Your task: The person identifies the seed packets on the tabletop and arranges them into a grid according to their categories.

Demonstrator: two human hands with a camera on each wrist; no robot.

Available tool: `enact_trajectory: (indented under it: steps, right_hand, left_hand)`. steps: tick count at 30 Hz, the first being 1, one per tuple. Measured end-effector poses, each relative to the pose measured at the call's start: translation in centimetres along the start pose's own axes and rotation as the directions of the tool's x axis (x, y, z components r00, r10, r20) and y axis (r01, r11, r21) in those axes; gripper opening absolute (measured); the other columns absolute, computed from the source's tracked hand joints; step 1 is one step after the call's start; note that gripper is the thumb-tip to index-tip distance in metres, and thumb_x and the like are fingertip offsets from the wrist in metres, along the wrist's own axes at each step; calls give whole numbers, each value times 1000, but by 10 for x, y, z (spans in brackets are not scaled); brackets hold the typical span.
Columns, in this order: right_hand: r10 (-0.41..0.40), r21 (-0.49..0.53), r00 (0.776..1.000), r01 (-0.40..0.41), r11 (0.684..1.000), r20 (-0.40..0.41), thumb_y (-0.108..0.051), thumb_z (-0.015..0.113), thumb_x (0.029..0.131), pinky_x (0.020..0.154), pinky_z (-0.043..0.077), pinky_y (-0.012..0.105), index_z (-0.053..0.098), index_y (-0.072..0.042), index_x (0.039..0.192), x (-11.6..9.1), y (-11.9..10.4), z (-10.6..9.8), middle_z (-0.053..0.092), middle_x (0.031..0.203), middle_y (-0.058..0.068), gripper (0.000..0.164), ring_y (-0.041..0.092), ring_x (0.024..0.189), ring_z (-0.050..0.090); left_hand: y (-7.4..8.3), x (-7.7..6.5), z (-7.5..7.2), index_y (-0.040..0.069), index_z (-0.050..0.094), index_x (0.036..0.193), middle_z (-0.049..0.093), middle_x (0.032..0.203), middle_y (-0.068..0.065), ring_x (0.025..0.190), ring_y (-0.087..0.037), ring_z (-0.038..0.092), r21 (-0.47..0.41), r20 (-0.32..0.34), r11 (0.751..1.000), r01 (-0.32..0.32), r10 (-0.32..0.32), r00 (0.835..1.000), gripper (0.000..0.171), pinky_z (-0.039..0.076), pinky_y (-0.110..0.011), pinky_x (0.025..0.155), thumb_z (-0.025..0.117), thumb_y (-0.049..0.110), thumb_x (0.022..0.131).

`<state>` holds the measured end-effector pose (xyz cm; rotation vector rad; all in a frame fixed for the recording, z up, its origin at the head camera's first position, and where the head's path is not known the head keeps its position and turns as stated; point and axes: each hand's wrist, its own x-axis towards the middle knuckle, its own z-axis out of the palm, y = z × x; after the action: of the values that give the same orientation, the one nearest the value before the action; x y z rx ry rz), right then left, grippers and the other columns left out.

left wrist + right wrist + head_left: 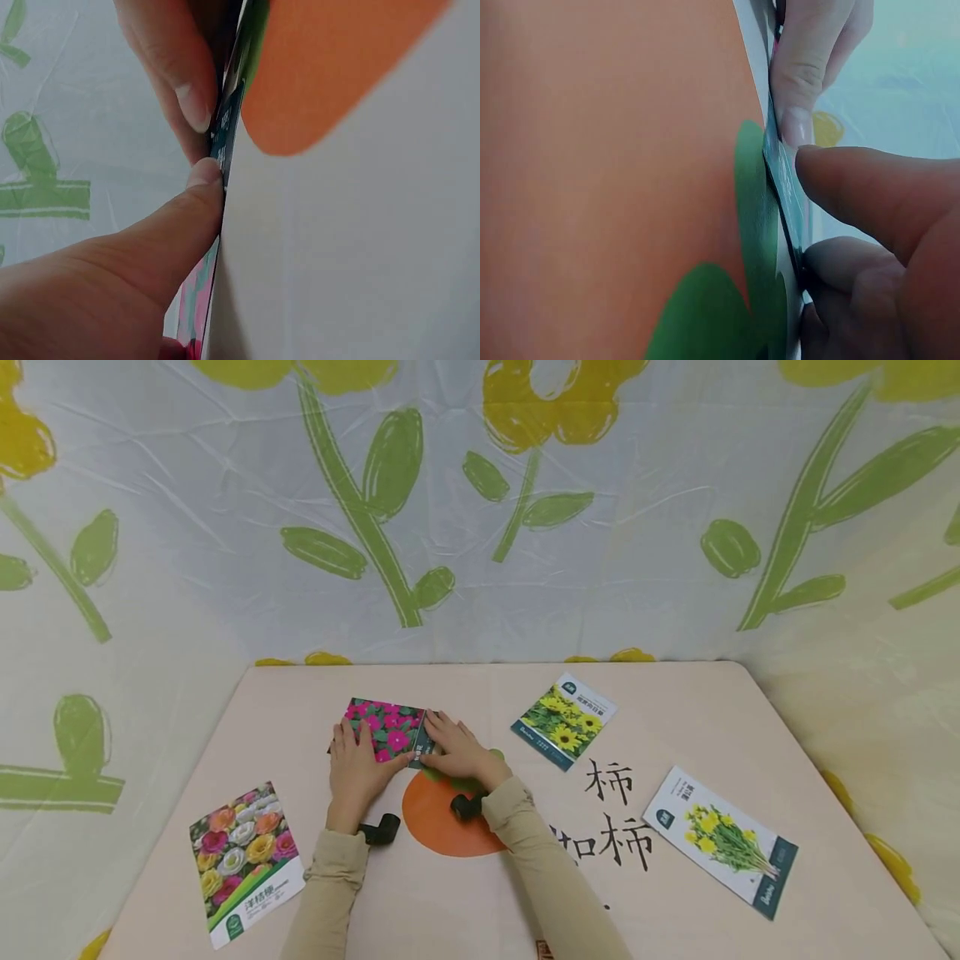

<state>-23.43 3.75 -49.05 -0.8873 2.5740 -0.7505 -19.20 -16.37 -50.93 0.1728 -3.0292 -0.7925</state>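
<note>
A seed packet [385,724] with pink flowers and a dark band lies low at the tabletop, left of middle. My left hand [360,768] rests on its left part with fingers stretched over the flowers, its thumb [199,191] pressing the packet's near edge. My right hand [461,749] touches the dark band at the right end, fingers toward the far corner and thumb [855,176] toward the near one. Both thumb tips come close together at the band in the wrist views. The hands cover the packet's left and right ends.
A seed packet with mixed roses-like blooms [246,864] lies at the left. Yellow-flower packets lie at the right: one upper [566,720], one lower [720,841]. The pink tablecloth [442,910] bears a printed orange persimmon [435,818] and black characters. A flowered cloth [645,560] hangs behind.
</note>
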Motion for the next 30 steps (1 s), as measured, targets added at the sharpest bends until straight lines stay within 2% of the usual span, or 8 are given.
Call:
enact_trajectory:
  steps: [7, 14, 21, 30]
  right_hand:
    - [8, -2, 1000, -8, 1000, 23, -32, 51, 103, 121, 3, 50, 21, -3, 157, -12, 0, -1, 12, 165, 9, 68, 27, 152, 4]
    - [6, -4, 999, -5, 1000, 34, -33, 51, 103, 122, 4, 48, 22, -3, 157, -22, 1, -2, 14, 165, 8, 68, 26, 152, 5]
    - [-19, 10, 999, 18, 1000, 33, -31, 52, 103, 121, 3, 50, 22, -2, 156, -33, 1, -2, 13, 165, 10, 68, 29, 152, 5]
    - [-21, -35, 1000, 22, 999, 11, -33, 52, 103, 121, 6, 51, 24, -3, 156, -43, 2, 4, 14, 165, 9, 67, 28, 152, 7]
  left_hand:
    - [0, -1, -3, -8, 25, 153, 3, 161, -32, 148, -49, 0, 9, 35, 999, -32, 31, 999, 108, 7, -63, 117, 70, 61, 83]
    - [0, -2, -7, -7, 23, 154, 2, 160, -32, 148, -48, -1, -12, 73, 998, -57, 58, 996, 106, 4, -61, 118, 71, 58, 84]
    - [2, -3, -10, -5, 26, 154, 7, 160, -33, 147, -49, 3, 3, 95, 997, -74, 73, 993, 103, 8, -62, 117, 73, 54, 84]
    - [3, -5, -11, -4, 33, 152, 16, 159, -30, 146, -50, 9, 17, 87, 993, -113, 111, 990, 100, 13, -64, 115, 77, 52, 81]
